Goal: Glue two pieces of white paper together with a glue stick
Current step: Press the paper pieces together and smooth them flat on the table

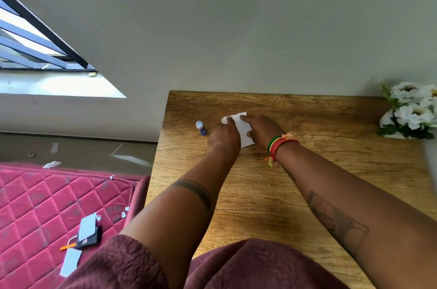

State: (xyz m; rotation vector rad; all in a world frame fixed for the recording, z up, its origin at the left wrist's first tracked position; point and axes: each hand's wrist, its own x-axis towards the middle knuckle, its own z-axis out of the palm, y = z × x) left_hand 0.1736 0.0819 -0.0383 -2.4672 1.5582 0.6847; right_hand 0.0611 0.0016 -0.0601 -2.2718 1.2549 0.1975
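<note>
White paper (241, 126) lies flat on the wooden table (272, 194), partly covered by both hands; I cannot tell whether it is one sheet or two stacked. My left hand (224, 138) rests on its left side, fingertips at the far left corner. My right hand (261, 131) presses on its right side, index finger stretched onto the sheet. A glue stick (201, 128) with a blue body and pale cap stands upright on the table just left of my left hand, untouched.
A white vase of white flowers (411, 111) stands at the table's far right. The table's back edge meets a grey wall. To the left, a pink quilted mattress (47, 206) holds paper scraps and a small dark object (88, 233).
</note>
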